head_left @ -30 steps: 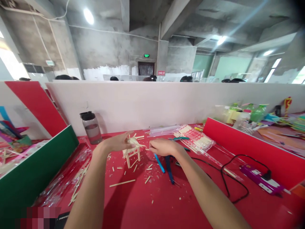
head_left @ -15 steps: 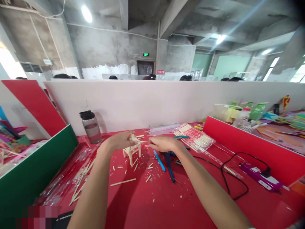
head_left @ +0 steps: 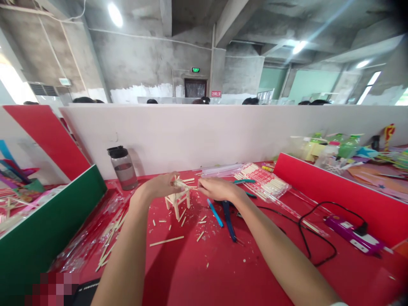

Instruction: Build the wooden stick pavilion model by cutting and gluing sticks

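Note:
A small chair made of pale wooden sticks (head_left: 177, 200) stands upright on the red table. My left hand (head_left: 161, 185) is closed on the chair's upper part, which the fingers partly hide. Just to the right, my right hand (head_left: 216, 189) has its fingers pinched together at the end of a thin wooden stick (head_left: 193, 187) that points toward the chair. Whether the stick touches the chair is too small to tell. A light-blue pen (head_left: 215, 213) and a dark-blue glue gun (head_left: 228, 223) lie below my right hand, the gun partly covered by it.
Cut stick pieces (head_left: 200, 236) litter the table. A water bottle (head_left: 125, 170) stands at the back left. Bundled sticks (head_left: 264, 180) and teal-handled pliers (head_left: 245, 181) lie right of centre. A purple power strip (head_left: 353, 238) with a black cable is at right. Green (head_left: 54, 212) and red (head_left: 338, 199) dividers flank the space.
The view has shifted slightly. Both hands stay almost in place at the chair, with the right hand still close to its right side.

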